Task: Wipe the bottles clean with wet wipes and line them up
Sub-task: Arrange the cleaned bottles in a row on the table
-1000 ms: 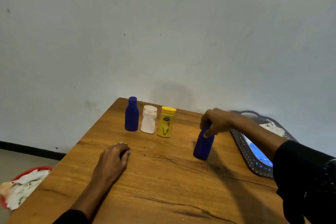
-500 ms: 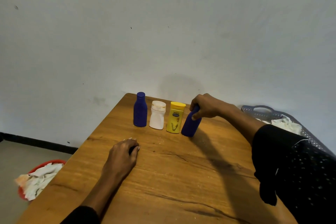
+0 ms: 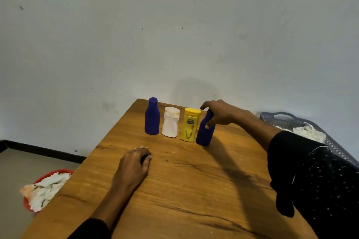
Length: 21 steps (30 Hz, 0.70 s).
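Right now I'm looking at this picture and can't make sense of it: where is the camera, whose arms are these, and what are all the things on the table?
There is no machine here. A person wears a camera on the head, so you look forward and down at their own arms. On the wooden table four bottles stand side by side: a blue bottle, a white bottle, a yellow bottle and a second blue bottle, which leans a little. The right hand grips that leaning bottle near its top. The left hand rests on the table, closed over something small and dark that I cannot identify. To the right is a grey basket with crumpled wipes; on the floor to the left, a red tub of used wipes.
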Tool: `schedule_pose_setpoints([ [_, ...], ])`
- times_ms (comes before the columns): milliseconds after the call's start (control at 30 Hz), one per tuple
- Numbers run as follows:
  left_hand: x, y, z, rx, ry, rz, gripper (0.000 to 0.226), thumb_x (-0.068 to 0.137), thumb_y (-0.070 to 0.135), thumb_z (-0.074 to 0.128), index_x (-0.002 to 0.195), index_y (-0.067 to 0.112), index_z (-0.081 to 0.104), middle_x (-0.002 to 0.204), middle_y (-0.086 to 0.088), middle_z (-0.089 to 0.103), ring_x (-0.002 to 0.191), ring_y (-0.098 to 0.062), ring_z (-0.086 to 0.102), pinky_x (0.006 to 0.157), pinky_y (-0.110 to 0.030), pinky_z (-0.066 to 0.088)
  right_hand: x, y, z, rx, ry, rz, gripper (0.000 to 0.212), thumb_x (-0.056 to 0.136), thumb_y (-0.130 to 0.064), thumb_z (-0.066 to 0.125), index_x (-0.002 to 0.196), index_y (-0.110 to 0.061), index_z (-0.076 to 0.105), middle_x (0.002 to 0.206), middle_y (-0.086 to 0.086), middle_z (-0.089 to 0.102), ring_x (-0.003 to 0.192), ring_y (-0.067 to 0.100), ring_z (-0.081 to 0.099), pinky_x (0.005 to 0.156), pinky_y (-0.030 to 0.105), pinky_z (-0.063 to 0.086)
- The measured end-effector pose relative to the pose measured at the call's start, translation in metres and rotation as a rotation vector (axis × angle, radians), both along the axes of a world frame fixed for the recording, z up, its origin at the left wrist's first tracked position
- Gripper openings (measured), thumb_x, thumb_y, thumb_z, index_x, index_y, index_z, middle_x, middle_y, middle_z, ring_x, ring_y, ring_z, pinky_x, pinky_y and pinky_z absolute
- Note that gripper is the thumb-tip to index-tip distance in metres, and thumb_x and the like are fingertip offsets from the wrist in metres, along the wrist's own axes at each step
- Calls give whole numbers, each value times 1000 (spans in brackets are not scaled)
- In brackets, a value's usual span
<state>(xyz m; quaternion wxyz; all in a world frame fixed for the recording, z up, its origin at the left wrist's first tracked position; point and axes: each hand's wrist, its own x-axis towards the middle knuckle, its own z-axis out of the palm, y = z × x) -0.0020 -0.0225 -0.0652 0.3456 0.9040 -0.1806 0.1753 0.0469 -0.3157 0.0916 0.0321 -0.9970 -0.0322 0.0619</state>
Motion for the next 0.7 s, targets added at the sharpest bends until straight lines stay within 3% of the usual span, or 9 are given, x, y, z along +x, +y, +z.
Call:
schedule_pose_setpoints([
  [333, -2, -2, 0, 7, 13, 26, 8, 86, 14, 68, 92, 16, 74, 94, -1, 74, 90, -13, 67, 77, -19, 46, 6, 3, -2, 21, 8, -8, 81, 82, -18, 80, 148, -14, 33, 146, 12, 50, 131, 30, 51, 100, 39, 50],
  [700, -2, -1, 1, 1, 24, 27, 9, 87, 14, 67, 93, 16, 74, 96, -1, 74, 90, -13, 67, 76, -18, 46, 1, 0, -5, 63, 33, -22, 85, 81, -18, 81, 149, -16, 31, 146, 12, 49, 130, 30, 51, 99, 39, 50],
])
